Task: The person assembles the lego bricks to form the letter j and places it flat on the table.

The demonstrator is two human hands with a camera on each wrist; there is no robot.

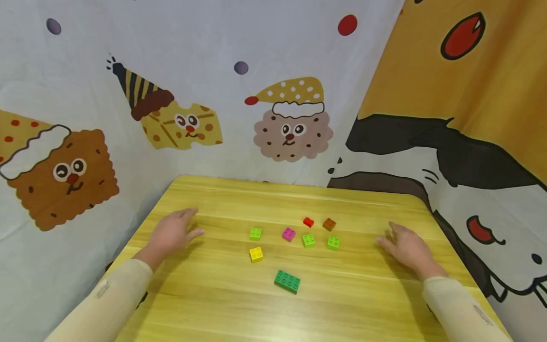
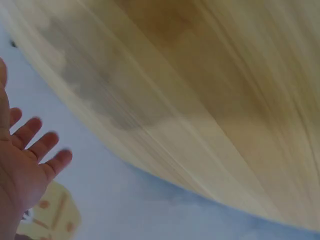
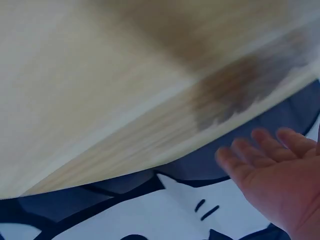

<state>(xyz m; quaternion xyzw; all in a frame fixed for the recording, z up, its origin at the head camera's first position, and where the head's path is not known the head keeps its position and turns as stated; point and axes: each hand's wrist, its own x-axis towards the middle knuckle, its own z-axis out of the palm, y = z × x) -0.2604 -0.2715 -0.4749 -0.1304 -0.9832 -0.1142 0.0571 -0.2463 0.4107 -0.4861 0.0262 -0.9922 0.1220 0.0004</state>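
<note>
Over the left side of the table my left hand [image 1: 173, 231] hovers with relaxed fingers, holding nothing. My right hand [image 1: 408, 247] is held over the right side, also relaxed and without anything in it. Between them lie toy building blocks: a yellow block [image 1: 256, 254], a magenta block [image 1: 288, 234], a small red block [image 1: 308, 222] and a brown block [image 1: 329, 224]. Lime green blocks are a left one [image 1: 255, 233], a middle one [image 1: 308, 241] and a right one [image 1: 333, 243]. Nearest the front is a longer dark green block [image 1: 287, 281]. Both wrist views show spread fingers above the table.
The wooden table [image 1: 205, 304] has rounded far corners. Behind it and to the left hangs a white cloth [image 1: 192, 38] printed with cartoon biscuits and cheese. A cartoon-printed orange, black and white cloth [image 1: 504, 90] hangs along the right side.
</note>
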